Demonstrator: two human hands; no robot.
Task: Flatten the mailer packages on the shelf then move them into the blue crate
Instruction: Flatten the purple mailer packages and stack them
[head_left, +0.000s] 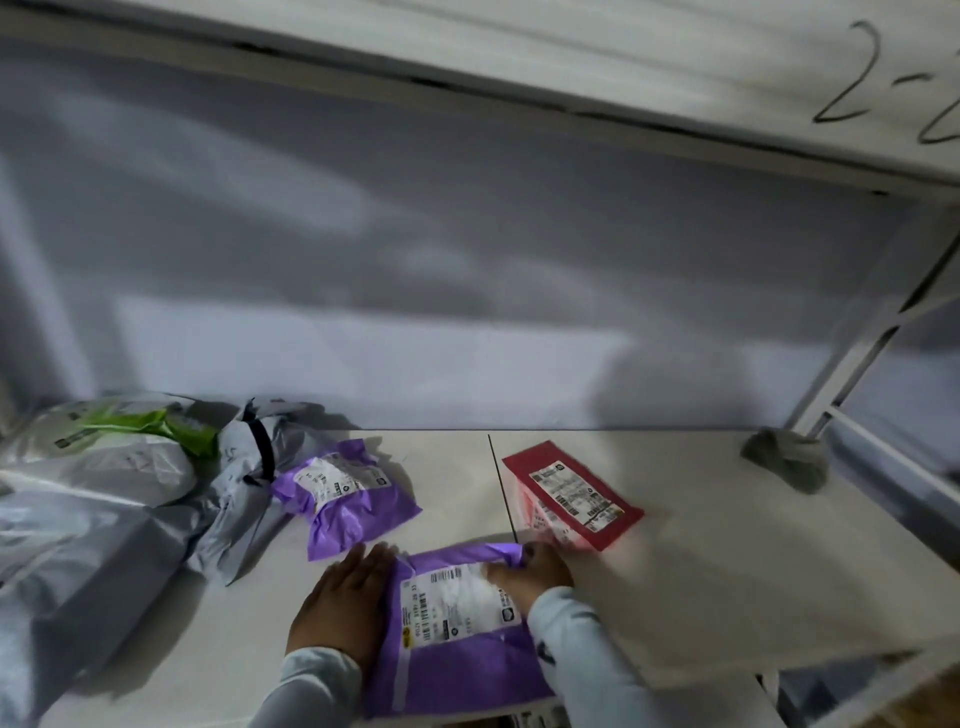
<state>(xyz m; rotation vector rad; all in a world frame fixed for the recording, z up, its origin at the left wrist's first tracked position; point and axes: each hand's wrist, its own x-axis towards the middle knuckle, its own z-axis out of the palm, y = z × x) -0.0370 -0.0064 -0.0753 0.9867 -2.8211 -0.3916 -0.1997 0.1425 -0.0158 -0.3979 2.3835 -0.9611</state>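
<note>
A purple mailer (457, 644) with a white label lies at the front edge of the white shelf (727, 545). My left hand (343, 608) lies flat against the mailer's left side, fingers straight. My right hand (535, 571) pinches the mailer's far right corner. A smaller crumpled purple mailer (343, 499) lies behind it to the left. A red mailer (571, 493) lies behind it to the right. Grey mailers (104, 545) and one with green inside (150, 426) are piled at the left. No blue crate is in view.
A grey crumpled lump (789, 457) sits at the shelf's back right by the white upright post (857, 364). Another shelf board (571, 67) hangs overhead with handwriting on it. A dark seam (501, 483) runs across the shelf.
</note>
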